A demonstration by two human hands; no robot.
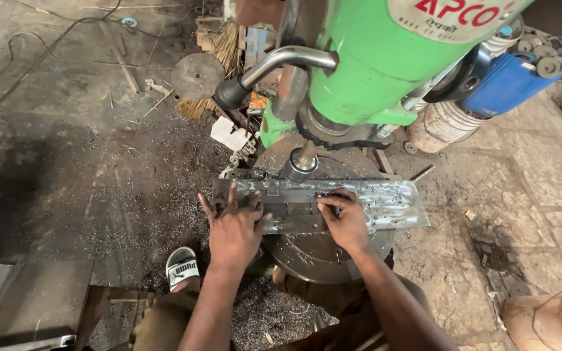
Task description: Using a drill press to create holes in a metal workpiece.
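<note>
The flat metal plate (333,205) lies across the round drill table (323,250), right under the chuck (302,162), w/ left hand (234,227) spread wide on its left end & right hand (345,218) pinching the middle, probably so it stays steady.

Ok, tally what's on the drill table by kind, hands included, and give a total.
Hands: 2, left and right, both pressing on the plate
Metal plate: 1
Drill chuck over the plate: 1
Round table: 1
Total: 5
</note>
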